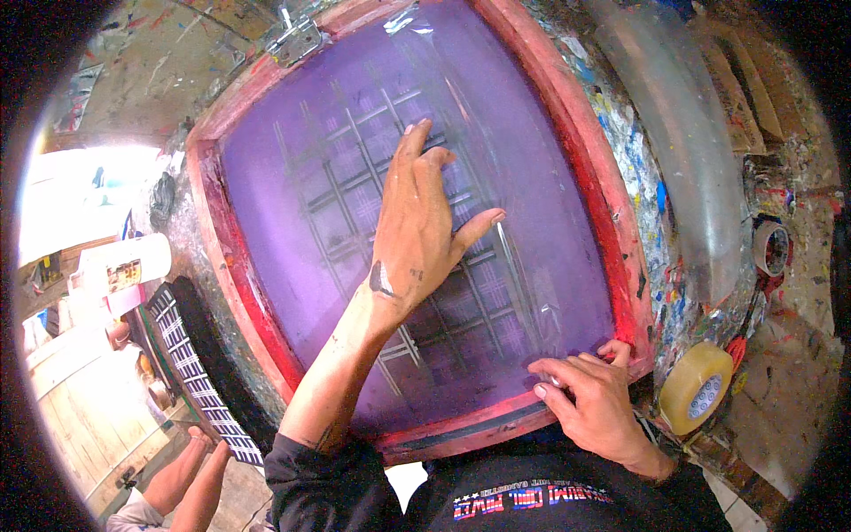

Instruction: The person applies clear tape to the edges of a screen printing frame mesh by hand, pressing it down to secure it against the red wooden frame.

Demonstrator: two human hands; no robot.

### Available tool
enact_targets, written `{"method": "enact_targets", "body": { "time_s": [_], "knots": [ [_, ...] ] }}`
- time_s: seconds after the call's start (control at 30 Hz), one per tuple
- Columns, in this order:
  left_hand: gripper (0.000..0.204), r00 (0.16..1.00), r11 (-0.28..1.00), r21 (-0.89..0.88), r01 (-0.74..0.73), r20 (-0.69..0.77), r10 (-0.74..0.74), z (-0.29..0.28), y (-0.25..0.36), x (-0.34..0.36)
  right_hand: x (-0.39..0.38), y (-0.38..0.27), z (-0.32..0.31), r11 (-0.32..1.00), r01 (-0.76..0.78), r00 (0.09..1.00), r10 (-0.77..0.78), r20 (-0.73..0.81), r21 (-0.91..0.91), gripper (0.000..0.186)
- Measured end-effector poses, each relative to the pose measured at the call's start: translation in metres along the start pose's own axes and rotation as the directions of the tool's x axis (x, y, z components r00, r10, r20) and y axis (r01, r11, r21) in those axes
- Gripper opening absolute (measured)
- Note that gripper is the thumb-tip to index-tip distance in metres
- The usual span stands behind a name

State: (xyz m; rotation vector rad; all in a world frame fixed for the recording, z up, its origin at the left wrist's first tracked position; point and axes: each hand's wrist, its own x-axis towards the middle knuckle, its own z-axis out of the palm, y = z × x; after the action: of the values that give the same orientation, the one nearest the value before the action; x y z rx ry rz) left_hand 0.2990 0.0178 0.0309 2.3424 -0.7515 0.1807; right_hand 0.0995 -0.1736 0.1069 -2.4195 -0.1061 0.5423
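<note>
A screen-printing frame [589, 160] with pink and red painted wood fills the middle, its purple mesh [257, 177] bearing a dark plaid pattern. Over the lower middle of the pattern is my left hand [415, 222], fingers stretched forward and thumb out to the right, with nothing visible in it. Whether its palm touches the mesh I cannot tell. My right hand [596, 399] is at the near right corner of the frame, fingers curled and thumb close to the index finger. What they pinch, if anything, is too small to make out. Shiny clear tape [543, 319] shows beside the pattern's right edge.
A metal hinge clamp [297, 40] stands at the frame's far edge. To the right are a large clear tape roll [678, 399], red-handled scissors [738, 350], a smaller tape roll [773, 248] and a clear plastic sheet [683, 151]. Plaid fabric [208, 381] and another person's limbs [191, 483] appear left.
</note>
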Motion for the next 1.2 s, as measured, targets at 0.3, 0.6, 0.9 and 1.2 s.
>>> {"method": "enact_targets", "body": {
  "time_s": [0.3, 0.6, 0.9, 1.2],
  "knots": [
    [0.077, 1.0, 1.0, 0.024, -0.005, 0.014, 0.005, 0.0, -0.001, -0.002, 0.002, 0.0, 0.002, 0.996, -0.037, 0.997, 0.042, 0.059, -0.085, 0.02],
    [0.077, 0.999, 0.997, -0.069, -0.019, 0.039, 0.021, -0.004, 0.007, -0.007, 0.002, -0.001, 0.003, 0.995, -0.029, 0.999, 0.033, 0.037, -0.094, 0.02],
    [0.066, 0.988, 0.996, -0.077, -0.049, 0.145, 0.059, -0.008, 0.031, -0.032, 0.002, 0.001, 0.003, 0.988, -0.001, 0.998, 0.012, 0.065, -0.157, 0.018],
    [0.059, 0.963, 0.999, -0.045, -0.019, 0.269, 0.03, -0.007, 0.066, -0.066, -0.003, -0.001, 0.001, 0.987, 0.005, 0.999, 0.003, 0.045, -0.161, 0.022]
  ]
}}
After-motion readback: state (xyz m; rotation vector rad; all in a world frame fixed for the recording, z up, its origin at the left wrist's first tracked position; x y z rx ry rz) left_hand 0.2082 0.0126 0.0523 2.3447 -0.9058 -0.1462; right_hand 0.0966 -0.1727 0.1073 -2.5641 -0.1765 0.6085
